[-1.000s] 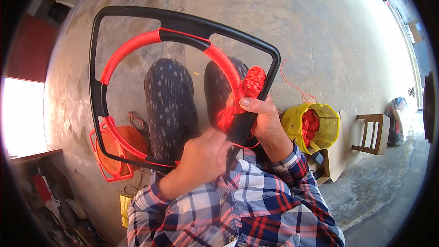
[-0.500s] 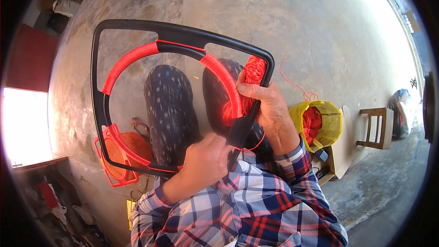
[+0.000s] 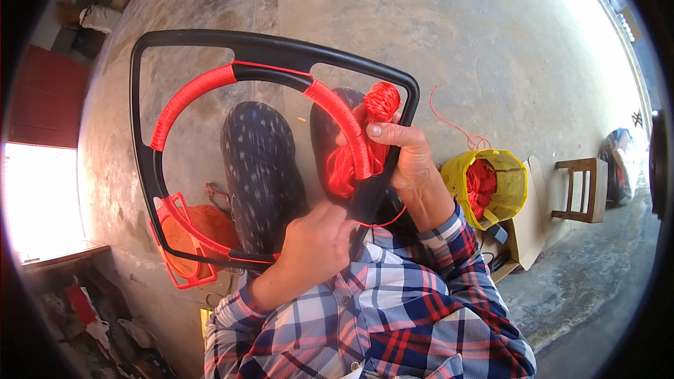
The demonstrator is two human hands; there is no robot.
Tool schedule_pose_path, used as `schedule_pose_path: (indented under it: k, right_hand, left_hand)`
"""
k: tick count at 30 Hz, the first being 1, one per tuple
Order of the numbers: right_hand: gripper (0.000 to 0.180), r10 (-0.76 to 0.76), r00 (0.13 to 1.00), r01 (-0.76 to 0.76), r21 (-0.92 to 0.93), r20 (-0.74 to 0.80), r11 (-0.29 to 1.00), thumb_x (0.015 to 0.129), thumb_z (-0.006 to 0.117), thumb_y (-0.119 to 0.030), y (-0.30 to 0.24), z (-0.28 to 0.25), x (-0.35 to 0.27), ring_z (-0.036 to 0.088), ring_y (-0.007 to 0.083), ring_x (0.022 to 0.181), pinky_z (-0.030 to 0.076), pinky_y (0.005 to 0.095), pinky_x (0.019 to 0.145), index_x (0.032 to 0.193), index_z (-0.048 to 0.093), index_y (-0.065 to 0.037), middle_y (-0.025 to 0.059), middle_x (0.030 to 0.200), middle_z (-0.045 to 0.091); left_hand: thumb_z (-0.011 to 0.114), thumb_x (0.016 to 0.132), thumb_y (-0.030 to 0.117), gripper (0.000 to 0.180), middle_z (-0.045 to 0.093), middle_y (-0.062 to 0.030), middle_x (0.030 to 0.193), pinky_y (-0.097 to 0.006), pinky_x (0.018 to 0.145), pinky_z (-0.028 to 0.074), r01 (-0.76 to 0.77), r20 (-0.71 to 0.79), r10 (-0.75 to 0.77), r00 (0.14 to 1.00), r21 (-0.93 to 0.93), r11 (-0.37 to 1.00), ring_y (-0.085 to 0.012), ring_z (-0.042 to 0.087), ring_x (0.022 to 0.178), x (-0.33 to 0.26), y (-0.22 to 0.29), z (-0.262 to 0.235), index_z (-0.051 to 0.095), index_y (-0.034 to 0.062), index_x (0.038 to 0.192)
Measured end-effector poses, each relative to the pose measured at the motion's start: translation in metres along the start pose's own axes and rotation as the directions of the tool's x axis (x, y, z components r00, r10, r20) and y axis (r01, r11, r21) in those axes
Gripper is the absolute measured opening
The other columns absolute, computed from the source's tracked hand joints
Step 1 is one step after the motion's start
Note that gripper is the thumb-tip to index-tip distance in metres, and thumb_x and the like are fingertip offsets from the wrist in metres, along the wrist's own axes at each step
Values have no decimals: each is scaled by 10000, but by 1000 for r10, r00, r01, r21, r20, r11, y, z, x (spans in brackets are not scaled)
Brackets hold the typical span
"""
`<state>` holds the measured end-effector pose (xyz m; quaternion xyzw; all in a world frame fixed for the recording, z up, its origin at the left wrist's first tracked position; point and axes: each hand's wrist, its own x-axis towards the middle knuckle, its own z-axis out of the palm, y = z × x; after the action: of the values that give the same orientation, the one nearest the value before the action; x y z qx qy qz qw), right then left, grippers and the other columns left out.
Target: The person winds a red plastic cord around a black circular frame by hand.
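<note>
Across my lap lies a black frame (image 3: 274, 48), squarish outside with a round inner ring. Red cord (image 3: 189, 103) is wound tightly around stretches of the ring, and bare black shows between them. My left hand (image 3: 314, 242) is closed on the frame's near side, its fingertips partly hidden. From there a thin strand of red cord (image 3: 382, 225) curves to the right. My right hand (image 3: 411, 158) grips a bundle of red cord (image 3: 382, 101) inside the frame's right side, thumb on top. Loose loops (image 3: 340, 172) of the bundle hang below, partly behind the ring.
To the right stands a yellow bucket-like container (image 3: 516, 189) with red cord inside, beside cardboard (image 3: 531, 221) and a small wooden stool (image 3: 597, 189). A loose red strand (image 3: 449, 121) trails on the concrete floor. An orange object with a red frame (image 3: 186, 281) sits at my left.
My right hand has shifted the cord bundle slightly left, showing more loose loops below it. The frame's left side has moved slightly left. My left hand stays in place.
</note>
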<state>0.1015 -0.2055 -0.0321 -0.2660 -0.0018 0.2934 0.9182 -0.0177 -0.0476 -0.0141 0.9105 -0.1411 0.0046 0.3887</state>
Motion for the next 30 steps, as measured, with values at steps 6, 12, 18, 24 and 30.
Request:
schedule_pose_path:
  k: [6,12,18,24,30]
  right_hand:
    - [421,15,1000,-13,59,-28,998,704,629,-133,3,-6,-3,658,300,882,520,389,863,1081,565,44,242,979,657]
    - [518,-151,987,155,98,-48,983,668,627,-224,13,-9,-3,625,309,930,497,405,899,1106,547,41,205,1032,621]
    - [493,-197,978,195,43,61,980,693,602,-246,17,-22,-2,619,250,897,497,362,851,1083,576,55,172,1028,625]
    - [514,-274,950,281,-28,146,959,689,597,-246,22,-36,-1,616,227,871,498,333,805,1087,573,79,161,999,625]
    - [498,-262,960,264,5,-101,965,697,586,-243,25,-7,-11,599,195,855,480,310,774,1078,573,76,140,971,622]
  left_hand:
    - [642,782,2,142,479,-166,676,-396,494,406,4,18,-4,1000,5,1000,-362,507,580,0,-3,3,507,-22,746]
    - [610,797,65,102,514,-164,714,-444,527,445,35,63,-36,997,16,999,-385,548,623,-1,-2,3,524,19,766]
    - [639,794,16,155,479,-165,672,-395,505,401,29,53,-25,998,-70,997,-357,497,584,-1,-4,3,500,-19,735]
    - [640,796,15,161,481,-160,672,-384,503,395,34,69,-27,997,-102,994,-345,496,578,-2,-3,4,499,-21,729]
    - [640,799,19,172,470,-163,668,-381,507,391,21,52,-16,999,-98,995,-347,486,575,-1,-6,4,490,-22,725]
